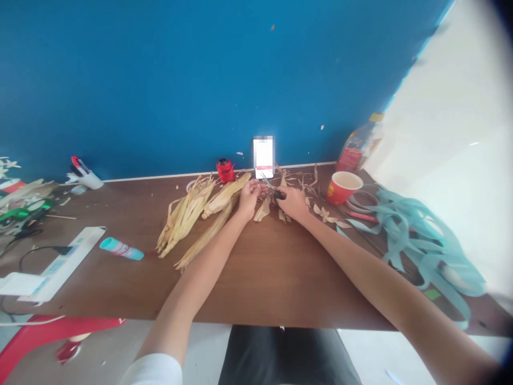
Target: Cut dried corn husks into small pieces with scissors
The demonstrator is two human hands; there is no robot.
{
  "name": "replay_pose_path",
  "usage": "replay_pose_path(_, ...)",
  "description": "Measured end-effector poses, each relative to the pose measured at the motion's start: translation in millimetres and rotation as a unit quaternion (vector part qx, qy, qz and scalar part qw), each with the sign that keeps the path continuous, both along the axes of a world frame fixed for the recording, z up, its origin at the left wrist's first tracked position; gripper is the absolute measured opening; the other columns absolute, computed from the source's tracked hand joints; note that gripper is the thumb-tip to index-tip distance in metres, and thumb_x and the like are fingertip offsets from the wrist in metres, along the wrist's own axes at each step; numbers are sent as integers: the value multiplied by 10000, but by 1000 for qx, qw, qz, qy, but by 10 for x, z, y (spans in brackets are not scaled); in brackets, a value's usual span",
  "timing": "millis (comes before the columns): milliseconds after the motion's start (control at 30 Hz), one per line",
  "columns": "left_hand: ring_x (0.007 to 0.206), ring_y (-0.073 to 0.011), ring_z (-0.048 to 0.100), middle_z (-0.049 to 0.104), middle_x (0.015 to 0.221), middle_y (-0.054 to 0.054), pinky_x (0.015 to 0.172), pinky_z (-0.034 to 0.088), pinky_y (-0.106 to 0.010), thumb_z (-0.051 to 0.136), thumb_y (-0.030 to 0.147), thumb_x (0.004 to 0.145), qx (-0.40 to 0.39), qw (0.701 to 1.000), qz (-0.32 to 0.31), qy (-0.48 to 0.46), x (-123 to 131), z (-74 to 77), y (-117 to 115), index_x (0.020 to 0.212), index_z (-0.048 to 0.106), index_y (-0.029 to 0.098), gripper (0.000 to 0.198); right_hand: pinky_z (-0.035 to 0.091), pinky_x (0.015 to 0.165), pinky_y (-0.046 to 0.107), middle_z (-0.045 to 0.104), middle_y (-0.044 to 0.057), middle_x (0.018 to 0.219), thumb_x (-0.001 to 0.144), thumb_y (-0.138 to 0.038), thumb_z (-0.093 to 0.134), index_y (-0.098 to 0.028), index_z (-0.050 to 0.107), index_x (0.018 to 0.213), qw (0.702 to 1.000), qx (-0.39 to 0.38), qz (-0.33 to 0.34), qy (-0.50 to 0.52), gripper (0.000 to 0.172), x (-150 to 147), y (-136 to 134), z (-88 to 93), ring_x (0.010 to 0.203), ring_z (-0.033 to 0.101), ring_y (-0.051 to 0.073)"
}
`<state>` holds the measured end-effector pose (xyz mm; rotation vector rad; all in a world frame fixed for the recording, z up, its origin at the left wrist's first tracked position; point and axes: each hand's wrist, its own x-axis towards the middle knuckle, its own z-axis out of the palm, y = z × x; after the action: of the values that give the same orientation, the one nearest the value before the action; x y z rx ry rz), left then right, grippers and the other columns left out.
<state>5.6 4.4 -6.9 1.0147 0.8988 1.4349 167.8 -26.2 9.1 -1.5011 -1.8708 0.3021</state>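
**Q: State of each grip?**
A: The right hand [292,204] is clamped on the black-handled scissors [277,195]. The left hand [248,198] has its fingers together just beside the blades; whatever they pinch is too small to tell.

**Q: Location of the work? Read the clock from the hands, 12 toward the wall.**
A: The scissors sit between the hands, near the counter's rear edge. Ribbed, fibrous, pale-yellow dried corn husks [185,216] lie at 9 o'clock, just beside the left hand. Curled husk scraps [325,215] lie at 3 o'clock.

**Q: Open room?**
A: Bare brown wood of the counter [276,278] runs to the straight near edge at 6 o'clock. The rear edge meets the blue wall [160,80] at 12. A red paper cup [343,187] at 3 o'clock and looped teal strips [417,235] at 4 o'clock bound the right side.
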Motion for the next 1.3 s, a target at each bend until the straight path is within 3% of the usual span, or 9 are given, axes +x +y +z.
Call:
replay_pose_path(100,860,-144,679,707,963,-79,784,495,-270,645,196,837,11,1000,-5,-2,-9,2,-11,1080,537,167,267,445,705,288,744,20,808,737,-252,597,-256,745,987,1000,-1,4,5,290,-2,-7,8,801,669,226)
replay_pose_path(200,843,-139,667,715,985,-81,718,473,-242,671,231,823,22,1000,0,23,-13,18,-25,1059,559,170,269,437,689,280,735,10,774,741,-242,596,-260,745,999,1000,-3,8,5,299,-3,-12,15,774,663,217)
replay_pose_path(367,715,-105,620,693,922,-52,601,421,-214,683,252,814,23,999,21,34,-10,38,-42,1052,565,175,277,408,635,268,722,9,741,739,-239,585,-256,742,966,1000,-4,11,0,277,0,-16,16,729,642,210)
replay_pose_path(567,545,-50,485,619,790,-2,512,358,-204,704,273,803,-12,999,39,35,-7,48,-44,987,594,168,239,425,671,273,734,14,781,740,-240,585,-256,745,981,1000,3,17,3,290,2,-2,1,764,655,213)
replay_pose_path(867,655,-83,592,615,776,-5,643,471,-227,741,278,787,-21,999,49,8,20,72,-39,919,591,154,235,418,652,270,735,18,784,745,-253,584,-253,751,950,1000,-1,15,1,264,0,-6,17,767,652,215)
replay_pose_path(1067,655,-73,576,617,791,-12,601,444,-200,719,303,803,-7,1000,13,1,16,82,-61,845,585,152,207,420,642,269,733,6,776,735,-251,591,-271,752,962,1000,-10,8,-13,278,0,7,10,758,649,214)
replay_pose_path(1300,630,-69,563,606,750,-9,570,417,-181,681,253,816,-20,1000,-4,-11,11,105,-63,794,570,149,154,470,706,292,759,12,908,725,-244,621,-282,754,1009,999,-18,14,-26,316,-8,-2,15,821,672,229)
